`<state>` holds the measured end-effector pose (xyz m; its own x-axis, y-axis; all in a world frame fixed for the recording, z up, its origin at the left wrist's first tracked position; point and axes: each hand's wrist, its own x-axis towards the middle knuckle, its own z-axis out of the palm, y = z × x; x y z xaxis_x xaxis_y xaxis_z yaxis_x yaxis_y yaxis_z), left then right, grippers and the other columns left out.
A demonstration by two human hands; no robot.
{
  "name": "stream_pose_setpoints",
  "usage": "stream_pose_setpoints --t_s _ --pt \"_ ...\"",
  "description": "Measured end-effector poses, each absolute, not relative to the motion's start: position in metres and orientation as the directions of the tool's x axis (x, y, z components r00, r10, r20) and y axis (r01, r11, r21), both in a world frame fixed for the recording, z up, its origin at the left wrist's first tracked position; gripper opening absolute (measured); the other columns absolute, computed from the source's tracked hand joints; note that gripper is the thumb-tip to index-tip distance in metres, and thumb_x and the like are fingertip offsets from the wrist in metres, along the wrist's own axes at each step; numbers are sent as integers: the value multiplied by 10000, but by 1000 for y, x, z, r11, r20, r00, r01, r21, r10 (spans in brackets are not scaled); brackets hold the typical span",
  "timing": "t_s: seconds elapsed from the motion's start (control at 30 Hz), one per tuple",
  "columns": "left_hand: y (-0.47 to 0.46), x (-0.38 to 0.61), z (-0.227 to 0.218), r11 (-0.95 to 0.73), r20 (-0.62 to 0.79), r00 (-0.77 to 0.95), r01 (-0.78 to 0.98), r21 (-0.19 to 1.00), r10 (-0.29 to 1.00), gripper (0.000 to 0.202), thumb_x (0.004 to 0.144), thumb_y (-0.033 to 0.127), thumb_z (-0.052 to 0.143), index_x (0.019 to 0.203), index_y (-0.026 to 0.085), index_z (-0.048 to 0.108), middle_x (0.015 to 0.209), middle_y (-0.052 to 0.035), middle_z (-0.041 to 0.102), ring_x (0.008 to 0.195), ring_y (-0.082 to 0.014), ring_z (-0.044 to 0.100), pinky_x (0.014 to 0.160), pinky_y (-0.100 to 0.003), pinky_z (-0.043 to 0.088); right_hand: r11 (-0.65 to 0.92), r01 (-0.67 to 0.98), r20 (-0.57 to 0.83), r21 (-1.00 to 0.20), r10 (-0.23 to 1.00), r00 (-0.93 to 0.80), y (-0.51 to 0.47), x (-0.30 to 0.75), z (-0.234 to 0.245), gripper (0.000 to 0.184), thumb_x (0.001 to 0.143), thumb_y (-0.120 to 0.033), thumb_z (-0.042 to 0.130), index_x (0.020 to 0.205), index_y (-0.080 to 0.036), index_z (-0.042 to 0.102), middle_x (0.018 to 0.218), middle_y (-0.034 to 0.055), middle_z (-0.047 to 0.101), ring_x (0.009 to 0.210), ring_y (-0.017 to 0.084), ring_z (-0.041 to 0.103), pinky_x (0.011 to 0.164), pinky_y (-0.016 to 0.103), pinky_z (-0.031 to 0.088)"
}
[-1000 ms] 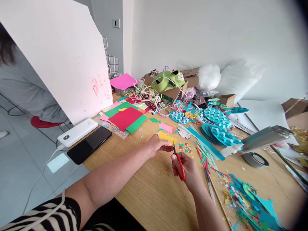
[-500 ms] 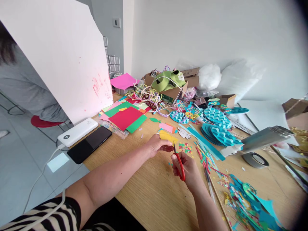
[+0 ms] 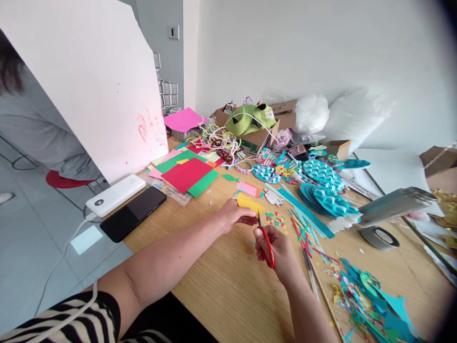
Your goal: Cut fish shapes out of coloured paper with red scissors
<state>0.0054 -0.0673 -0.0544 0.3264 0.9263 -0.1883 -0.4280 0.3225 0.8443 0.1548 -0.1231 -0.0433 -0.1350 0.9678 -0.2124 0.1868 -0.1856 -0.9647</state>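
Note:
My left hand [image 3: 235,214] pinches a piece of yellow paper [image 3: 250,202] just above the wooden table [image 3: 221,281]. In my right hand [image 3: 280,250] is a pair of scissors [image 3: 266,245] with red handles, its blades pointing up at the right edge of the yellow paper. Whether the blades are fully closed is too small to tell. Tiny red, green and yellow paper cut-outs [image 3: 275,219] lie just beyond the scissors. Behind the yellow paper are a pink paper rectangle [image 3: 246,189] and a white animal-shaped cut-out [image 3: 273,197].
Coloured paper sheets [image 3: 187,176], a black phone [image 3: 134,214] and a white power bank [image 3: 116,195] lie at left. Blue wavy discs [image 3: 324,197], a metal flask [image 3: 396,205], a tape roll [image 3: 379,237] and paper scraps [image 3: 367,295] are at right. Someone in grey sits beyond the white panel [image 3: 107,71].
Hardly anything differs. Both hands, the yellow paper and the scissors keep almost the same place, and the view has shifted very slightly.

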Motion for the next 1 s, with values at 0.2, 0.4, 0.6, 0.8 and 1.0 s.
stream_pose_setpoints --t_s 0.2,0.4,0.6,0.8,1.0 --pt "-67 6 -53 332 -200 325 -429 840 925 326 488 247 744 772 92 700 700 -54 685 629 -156 641 662 -293 502 -180 188 -209 -965 967 -145 -123 156 -46 565 544 -670 789 625 -206 477 429 -55 535 341 100 498 343 194 355" --pt "-67 6 -53 329 -198 323 -426 843 925 328 487 246 744 772 90 700 695 -54 685 620 -151 638 668 -295 505 -196 179 -222 -964 965 -139 -123 156 -47 562 546 -665 791 632 -208 477 433 -60 536 335 97 493 342 194 360" --pt "-68 6 -53 338 -207 325 -424 840 923 337 480 246 748 771 86 695 701 -60 682 632 -156 639 670 -298 501 -189 185 -215 -964 967 -136 -122 157 -47 564 544 -664 791 632 -206 474 434 -58 536 334 97 495 331 186 339" --pt "-68 5 -52 331 -199 326 -424 843 924 341 492 256 755 784 89 697 722 -62 687 640 -152 638 674 -293 501 -196 193 -224 -961 965 -134 -122 157 -47 554 554 -658 789 634 -209 475 431 -59 534 335 100 489 333 192 336" --pt "-68 5 -53 327 -188 339 -421 846 922 350 512 261 758 808 83 703 767 -87 702 678 -159 647 674 -285 503 -192 198 -220 -961 966 -134 -124 156 -43 540 569 -658 778 632 -213 477 438 -53 538 339 109 493 336 201 333"
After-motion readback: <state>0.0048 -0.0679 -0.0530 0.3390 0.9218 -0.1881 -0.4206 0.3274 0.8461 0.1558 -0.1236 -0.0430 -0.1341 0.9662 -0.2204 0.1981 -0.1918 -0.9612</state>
